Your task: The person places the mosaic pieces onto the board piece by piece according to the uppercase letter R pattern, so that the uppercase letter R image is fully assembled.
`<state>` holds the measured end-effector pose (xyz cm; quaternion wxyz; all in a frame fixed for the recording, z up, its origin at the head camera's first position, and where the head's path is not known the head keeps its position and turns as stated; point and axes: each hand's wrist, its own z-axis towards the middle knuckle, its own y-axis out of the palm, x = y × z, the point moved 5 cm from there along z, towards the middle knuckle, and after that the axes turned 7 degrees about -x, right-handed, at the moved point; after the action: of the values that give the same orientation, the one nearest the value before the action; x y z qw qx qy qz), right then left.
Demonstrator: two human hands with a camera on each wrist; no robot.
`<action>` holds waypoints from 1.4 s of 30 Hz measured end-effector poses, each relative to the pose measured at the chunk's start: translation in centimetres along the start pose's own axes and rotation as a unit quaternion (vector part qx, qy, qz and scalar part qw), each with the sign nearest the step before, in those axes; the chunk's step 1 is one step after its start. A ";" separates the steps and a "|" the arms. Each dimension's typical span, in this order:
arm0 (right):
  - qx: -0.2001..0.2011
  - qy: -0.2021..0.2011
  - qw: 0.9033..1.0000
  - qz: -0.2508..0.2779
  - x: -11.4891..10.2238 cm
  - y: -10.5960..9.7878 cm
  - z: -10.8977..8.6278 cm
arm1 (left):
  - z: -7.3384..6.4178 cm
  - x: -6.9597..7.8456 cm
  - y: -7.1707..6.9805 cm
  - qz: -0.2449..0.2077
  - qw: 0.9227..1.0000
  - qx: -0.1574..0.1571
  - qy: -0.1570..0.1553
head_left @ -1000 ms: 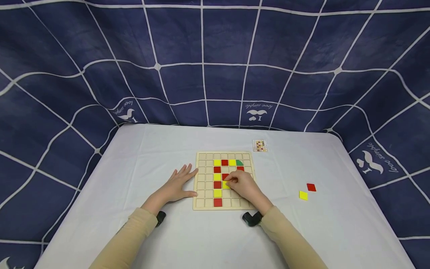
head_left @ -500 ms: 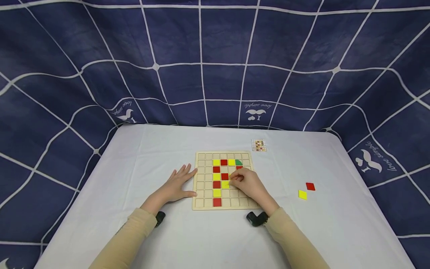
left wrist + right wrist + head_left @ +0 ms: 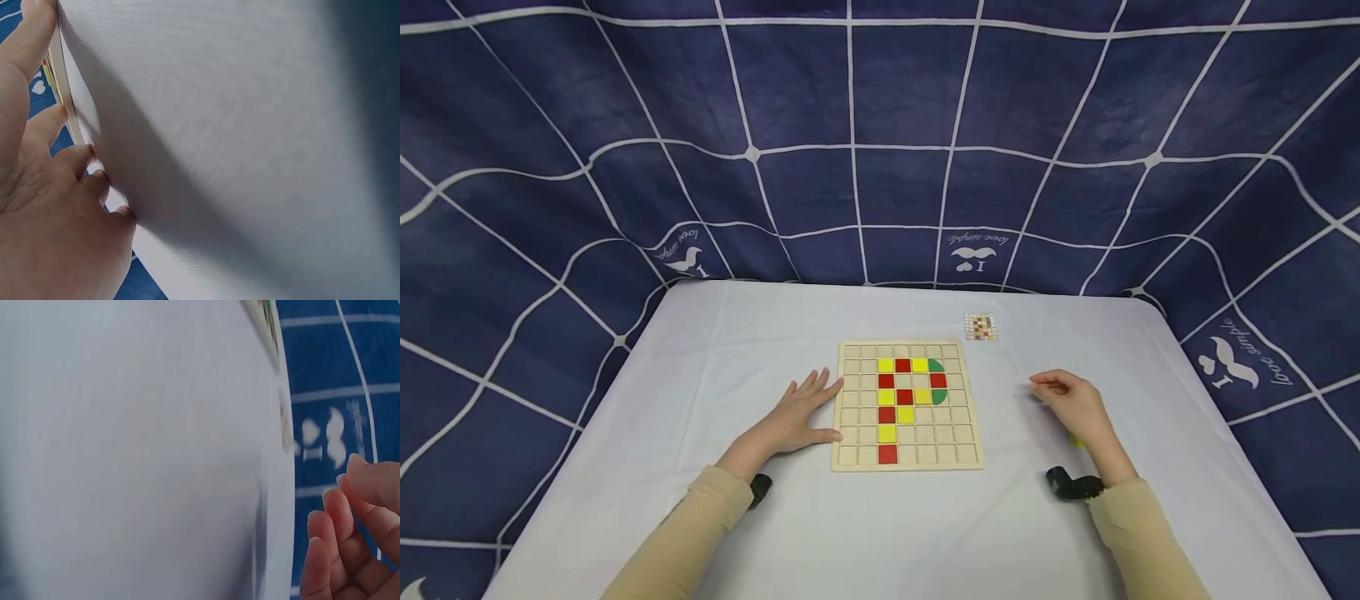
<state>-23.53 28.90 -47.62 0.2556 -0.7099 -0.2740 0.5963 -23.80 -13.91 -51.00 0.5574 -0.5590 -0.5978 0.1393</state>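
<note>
A light wooden grid board (image 3: 857,454) lies on the table, with red, yellow and green flat tiles set in its cells. My left hand (image 3: 797,414) has its fingers spread, the index fingertip and thumb touching the board's left edge. In the left wrist view those fingers (image 3: 47,128) reach to the board's side (image 3: 65,94). Over the table right of the board is my right hand (image 3: 1075,408), fingers loosely bent with nothing seen between them; the right wrist view also shows this hand (image 3: 356,537) bare. A yellow tile (image 3: 1077,441) peeks out under it. The loose red tile is hidden.
A small printed pattern card (image 3: 981,327) lies beyond the board's back right corner. White cloth covers the table (image 3: 880,533). A dark blue curtain with white lines (image 3: 895,192) hangs around the back and sides. Each wrist wears a black camera (image 3: 1072,485).
My right hand has left the board and moved right, over the loose tiles. A yellow tile and a green quarter-round tile it covered now show in the board. The left hand has stayed put.
</note>
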 end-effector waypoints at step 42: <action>0.007 0.065 0.997 0.029 4.8 -3.0 -2.0 | -0.1 0.0 0.0 0.000 1.000 0.004 0.007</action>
<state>-21.14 34.34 -48.59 0.2605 -0.7531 -0.2313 0.5581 -23.71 -13.98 -50.93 0.5640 -0.5575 -0.5933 0.1380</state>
